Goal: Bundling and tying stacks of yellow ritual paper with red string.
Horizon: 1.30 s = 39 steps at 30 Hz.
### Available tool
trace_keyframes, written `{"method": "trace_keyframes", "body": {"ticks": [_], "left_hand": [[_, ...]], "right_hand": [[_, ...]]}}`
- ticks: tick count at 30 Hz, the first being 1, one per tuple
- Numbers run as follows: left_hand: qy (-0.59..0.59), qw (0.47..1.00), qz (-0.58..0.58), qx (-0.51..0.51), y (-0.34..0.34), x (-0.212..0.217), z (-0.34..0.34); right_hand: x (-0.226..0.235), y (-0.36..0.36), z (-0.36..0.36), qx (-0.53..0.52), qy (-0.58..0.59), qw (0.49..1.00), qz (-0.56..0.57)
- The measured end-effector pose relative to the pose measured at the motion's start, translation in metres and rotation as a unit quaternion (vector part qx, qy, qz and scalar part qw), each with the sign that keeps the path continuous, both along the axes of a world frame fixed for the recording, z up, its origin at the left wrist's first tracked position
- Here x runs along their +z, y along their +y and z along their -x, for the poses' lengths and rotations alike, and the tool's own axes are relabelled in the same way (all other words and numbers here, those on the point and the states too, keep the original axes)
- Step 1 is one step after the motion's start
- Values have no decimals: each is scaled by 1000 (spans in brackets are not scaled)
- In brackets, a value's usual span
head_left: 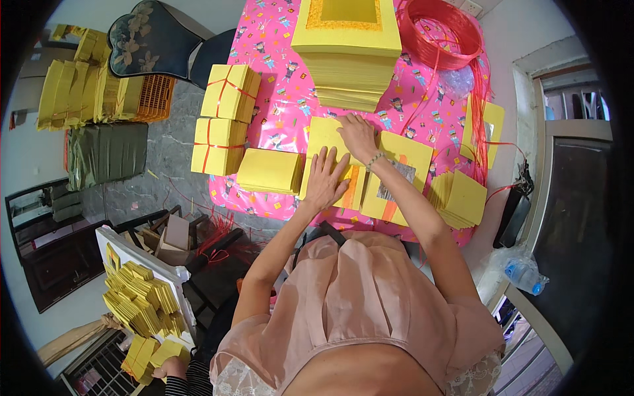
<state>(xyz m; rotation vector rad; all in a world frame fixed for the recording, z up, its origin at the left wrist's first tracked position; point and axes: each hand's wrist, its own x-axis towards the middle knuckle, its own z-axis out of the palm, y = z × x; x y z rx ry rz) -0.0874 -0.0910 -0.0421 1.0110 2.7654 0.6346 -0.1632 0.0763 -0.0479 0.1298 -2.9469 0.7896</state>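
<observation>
My left hand (323,181) lies flat with fingers spread on a yellow paper sheet (321,135) with an orange patch near its lower edge. Farther up the same sheet, my right hand (358,137) rests palm down, fingers stretched left and a beaded bracelet at the wrist. Under my right forearm lies another yellow sheet (416,155) with silver and orange patches. A low yellow paper stack (267,173) sits left of my left hand. Beyond my hands rises a tall yellow paper stack (350,82). Fanned yellow sheets (462,198) lie at the right.
The pink patterned tablecloth (281,86) covers the table. Two bundles tied with red strips (219,146) stand at its left edge. A red strip coil (441,39) lies far right. At lower left, another person's hand (175,368) touches yellow paper beside a white table (112,244).
</observation>
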Motion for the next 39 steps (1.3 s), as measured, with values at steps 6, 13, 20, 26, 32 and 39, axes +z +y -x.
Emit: {"method": "trace_keyframes", "body": {"ticks": [6,13,20,26,32,39], "left_hand": [[13,1000,-4,-3,-2,-6,-3],[28,1000,9,-3,-2,-5,-4],[23,1000,12,-5,-3,-8,-4],[15,1000,2,-7,-3,-9,-2],[18,1000,0,-15,-3,-10,-2],[28,1000,0,-6,-6,-12,-3]], "right_hand": [[2,-3,0,6,8,999,-35],[2,-5,0,-2,-51,998,-39],[2,-6,-3,-1,-1,999,-48],[-1,-5,-4,-2,9,999,-44],[6,-3,-21,10,111,993,-36],[13,3,-118,108,-12,983,-150]]}}
